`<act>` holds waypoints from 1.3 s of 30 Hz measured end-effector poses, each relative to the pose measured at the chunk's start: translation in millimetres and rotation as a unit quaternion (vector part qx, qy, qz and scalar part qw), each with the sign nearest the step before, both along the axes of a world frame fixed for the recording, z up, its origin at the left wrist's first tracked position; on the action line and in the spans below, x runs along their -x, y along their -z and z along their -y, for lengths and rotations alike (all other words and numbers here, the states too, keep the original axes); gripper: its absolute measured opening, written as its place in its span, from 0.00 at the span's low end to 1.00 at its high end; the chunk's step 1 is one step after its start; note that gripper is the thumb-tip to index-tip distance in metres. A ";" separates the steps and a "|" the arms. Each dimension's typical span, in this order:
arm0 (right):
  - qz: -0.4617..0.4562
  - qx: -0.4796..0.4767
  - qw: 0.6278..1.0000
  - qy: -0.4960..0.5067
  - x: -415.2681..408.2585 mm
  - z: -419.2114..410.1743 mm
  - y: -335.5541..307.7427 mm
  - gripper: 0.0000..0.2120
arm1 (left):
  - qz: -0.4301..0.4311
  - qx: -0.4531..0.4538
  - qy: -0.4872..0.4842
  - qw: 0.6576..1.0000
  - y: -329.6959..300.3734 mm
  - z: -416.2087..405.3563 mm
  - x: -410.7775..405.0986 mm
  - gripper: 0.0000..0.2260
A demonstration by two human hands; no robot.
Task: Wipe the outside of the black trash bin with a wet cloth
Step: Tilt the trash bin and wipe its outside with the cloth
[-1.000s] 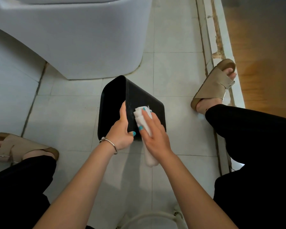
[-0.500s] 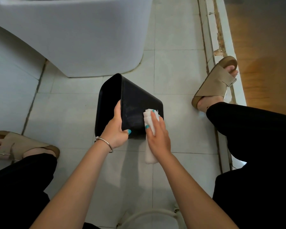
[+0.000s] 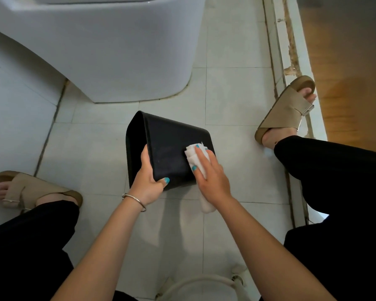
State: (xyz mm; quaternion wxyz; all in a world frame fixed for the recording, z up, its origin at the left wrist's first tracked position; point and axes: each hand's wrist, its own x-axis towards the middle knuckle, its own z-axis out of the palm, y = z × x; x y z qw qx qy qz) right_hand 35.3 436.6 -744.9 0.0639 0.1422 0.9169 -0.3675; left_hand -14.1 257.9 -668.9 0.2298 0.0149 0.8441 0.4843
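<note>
Since the earlier frame, right hand has carried the wet cloth toward the base end of the black trash bin, which lies tipped on the floor. Left hand grips the rim; right fingers lie flat, pressing cloth. Wiping underway; next, rotate bin to an unwiped side.

I wear black trousers, tan buckled sandals, a silver bangle at seven o'clock, teal nail polish.
</note>
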 end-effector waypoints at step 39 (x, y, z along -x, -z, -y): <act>0.094 -0.020 0.991 0.092 39.2 -17.6 6.8 0.26 | 0.022 0.050 0.060 0.997 -3.4 3.0 7.2 0.45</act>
